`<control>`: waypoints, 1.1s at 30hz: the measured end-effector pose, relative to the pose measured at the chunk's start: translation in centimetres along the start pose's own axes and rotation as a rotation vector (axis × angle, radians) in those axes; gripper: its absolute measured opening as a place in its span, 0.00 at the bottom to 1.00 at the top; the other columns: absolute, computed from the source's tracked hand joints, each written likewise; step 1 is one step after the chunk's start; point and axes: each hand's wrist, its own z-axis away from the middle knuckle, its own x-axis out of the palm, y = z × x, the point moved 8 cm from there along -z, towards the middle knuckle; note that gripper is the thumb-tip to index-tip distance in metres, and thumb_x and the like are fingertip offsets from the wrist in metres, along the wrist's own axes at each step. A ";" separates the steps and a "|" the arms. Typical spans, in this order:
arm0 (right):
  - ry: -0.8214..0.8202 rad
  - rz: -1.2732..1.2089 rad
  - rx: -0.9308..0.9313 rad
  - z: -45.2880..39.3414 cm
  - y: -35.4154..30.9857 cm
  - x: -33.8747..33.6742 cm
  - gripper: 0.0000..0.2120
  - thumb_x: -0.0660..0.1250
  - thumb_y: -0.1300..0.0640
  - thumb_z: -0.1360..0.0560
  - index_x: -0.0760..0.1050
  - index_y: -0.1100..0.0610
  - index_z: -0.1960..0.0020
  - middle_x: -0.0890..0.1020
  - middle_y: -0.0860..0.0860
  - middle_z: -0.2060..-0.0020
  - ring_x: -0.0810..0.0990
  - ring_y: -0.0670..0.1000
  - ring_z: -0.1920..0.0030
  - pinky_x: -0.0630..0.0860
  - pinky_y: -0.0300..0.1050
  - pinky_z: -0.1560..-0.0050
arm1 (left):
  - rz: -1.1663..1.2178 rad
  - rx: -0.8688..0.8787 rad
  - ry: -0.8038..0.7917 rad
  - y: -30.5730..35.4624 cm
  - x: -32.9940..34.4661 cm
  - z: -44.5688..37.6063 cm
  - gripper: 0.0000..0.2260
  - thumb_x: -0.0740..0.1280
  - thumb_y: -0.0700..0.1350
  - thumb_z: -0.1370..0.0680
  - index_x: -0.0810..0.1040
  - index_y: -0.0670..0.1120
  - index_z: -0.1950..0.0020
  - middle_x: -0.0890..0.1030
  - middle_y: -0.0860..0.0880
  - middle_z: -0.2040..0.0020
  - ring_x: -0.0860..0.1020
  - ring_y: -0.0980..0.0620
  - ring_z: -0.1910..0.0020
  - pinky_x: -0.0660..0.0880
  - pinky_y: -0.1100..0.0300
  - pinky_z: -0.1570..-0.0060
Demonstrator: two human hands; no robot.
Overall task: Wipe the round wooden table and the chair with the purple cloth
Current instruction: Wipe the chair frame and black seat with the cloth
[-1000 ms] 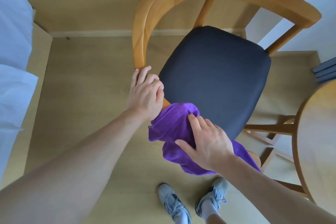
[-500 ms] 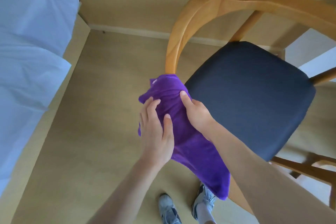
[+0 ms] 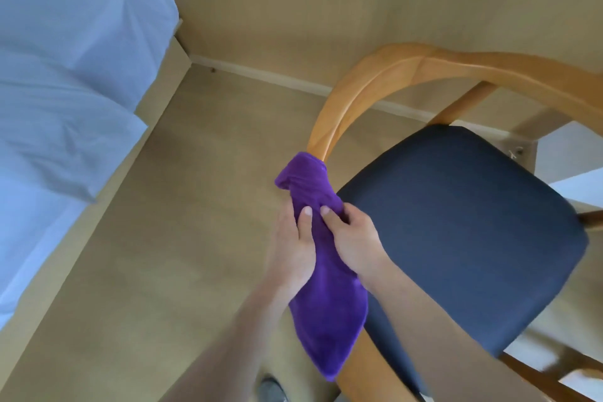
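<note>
Bunched purple cloth wrapped round chair rail

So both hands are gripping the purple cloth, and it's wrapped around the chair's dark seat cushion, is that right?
Not quite. Both the left hand and the right hand do grip the purple cloth, but it is wrapped around the chair's wooden armrest rail, not the dark seat cushion. The head view shows the cushion uncovered beside it.
</note>
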 end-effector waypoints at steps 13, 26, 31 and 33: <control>0.363 -0.329 -0.124 -9.4 -12.0 -8.1 0.23 0.73 0.40 0.25 0.77 0.59 0.43 0.84 0.53 0.48 0.82 0.53 0.49 0.81 0.50 0.46 | 0.065 0.238 -0.207 11.3 1.4 -14.2 0.17 0.54 0.52 0.13 0.71 0.50 0.27 0.79 0.55 0.33 0.76 0.58 0.35 0.69 0.58 0.33; 0.367 -0.571 0.051 -9.2 -10.8 -6.2 0.30 0.82 0.46 0.36 0.79 0.62 0.41 0.88 0.55 0.48 0.87 0.56 0.47 0.83 0.60 0.43 | 0.151 0.266 -0.584 9.9 1.9 -15.4 0.21 0.55 0.45 0.13 0.62 0.52 0.19 0.72 0.64 0.28 0.69 0.67 0.29 0.65 0.68 0.30; 0.409 -0.579 0.061 -11.3 -12.8 -8.6 0.37 0.84 0.40 0.43 0.82 0.60 0.41 0.88 0.53 0.48 0.87 0.55 0.47 0.83 0.56 0.43 | 0.167 0.207 -0.695 12.6 3.1 -17.3 0.20 0.55 0.49 0.13 0.64 0.54 0.20 0.74 0.59 0.27 0.71 0.62 0.28 0.65 0.57 0.25; 0.381 -0.631 0.096 -12.2 -13.3 -9.7 0.34 0.84 0.41 0.41 0.83 0.57 0.41 0.88 0.52 0.50 0.88 0.54 0.51 0.84 0.54 0.48 | 0.149 0.200 -0.721 14.2 3.8 -18.5 0.19 0.55 0.50 0.13 0.66 0.55 0.21 0.76 0.59 0.30 0.74 0.61 0.31 0.68 0.56 0.27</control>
